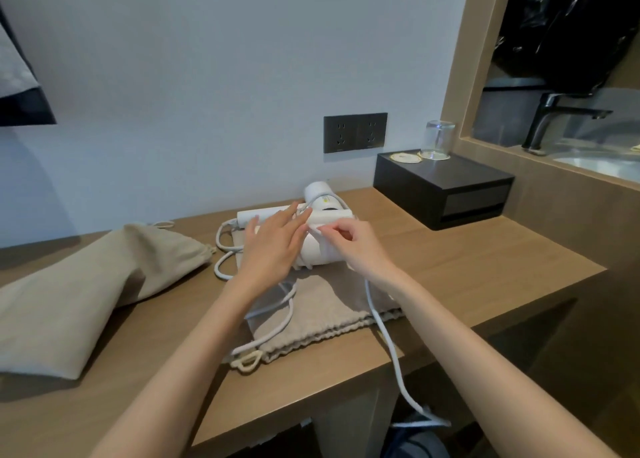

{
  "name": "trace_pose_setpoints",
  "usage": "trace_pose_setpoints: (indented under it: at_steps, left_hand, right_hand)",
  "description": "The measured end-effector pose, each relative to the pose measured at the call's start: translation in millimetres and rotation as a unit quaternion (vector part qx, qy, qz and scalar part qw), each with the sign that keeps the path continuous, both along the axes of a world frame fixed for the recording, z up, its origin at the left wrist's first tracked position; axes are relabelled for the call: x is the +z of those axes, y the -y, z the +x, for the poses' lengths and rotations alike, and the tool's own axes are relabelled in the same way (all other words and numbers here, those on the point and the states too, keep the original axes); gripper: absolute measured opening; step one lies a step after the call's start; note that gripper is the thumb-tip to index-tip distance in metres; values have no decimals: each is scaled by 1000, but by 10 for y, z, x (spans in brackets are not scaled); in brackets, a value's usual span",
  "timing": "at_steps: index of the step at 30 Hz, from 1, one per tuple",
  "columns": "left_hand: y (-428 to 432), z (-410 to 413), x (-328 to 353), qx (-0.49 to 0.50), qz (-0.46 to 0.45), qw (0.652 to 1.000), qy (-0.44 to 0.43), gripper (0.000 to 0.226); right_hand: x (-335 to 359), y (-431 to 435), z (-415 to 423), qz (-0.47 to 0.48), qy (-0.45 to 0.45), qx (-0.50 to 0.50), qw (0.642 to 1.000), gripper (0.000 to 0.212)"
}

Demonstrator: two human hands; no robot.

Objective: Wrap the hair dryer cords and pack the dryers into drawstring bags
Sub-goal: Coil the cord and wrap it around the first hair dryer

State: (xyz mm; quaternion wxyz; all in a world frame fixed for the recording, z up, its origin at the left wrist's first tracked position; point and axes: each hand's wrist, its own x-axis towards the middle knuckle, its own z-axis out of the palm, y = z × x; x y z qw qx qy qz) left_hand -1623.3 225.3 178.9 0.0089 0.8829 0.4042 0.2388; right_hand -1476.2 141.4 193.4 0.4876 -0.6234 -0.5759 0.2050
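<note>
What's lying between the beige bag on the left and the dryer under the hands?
Head view: loops of white cord on the wooden counter, between the beige bag and the nearer dryer.

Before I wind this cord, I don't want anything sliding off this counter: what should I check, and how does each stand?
1. Nearer white plastic hair dryer steadied under left hand: ok.
2. Right hand pinching white power cord: ok.
3. Cord fully on brown wooden counter: not ok, it hangs over the front edge.
4. Black double wall socket free of plugs: ok.
5. Beige fabric drawstring bag beneath dryer, mouth open: cannot tell.
</note>
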Motion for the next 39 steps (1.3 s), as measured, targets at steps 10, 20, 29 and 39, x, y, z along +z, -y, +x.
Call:
trace_pose_setpoints:
  at_steps: [10, 20, 29, 39]
  left_hand:
    - [-331, -442, -79, -135, -64, 989, -25, 104]
    - [-223, -357, -137, 3, 75, 997, -30, 96]
    - [56, -374, 243, 19, 146, 973, 176, 90]
    - [393, -335, 463, -34, 47, 904, 423, 90]
  right_hand:
    - [-156, -40, 115, 48, -64, 36, 996, 21]
    - [-165, 28, 14, 1, -60, 112, 992, 28]
    - [337, 332, 73, 17, -70, 188, 980, 32]
    - [551, 517, 437, -42, -61, 114, 991, 21]
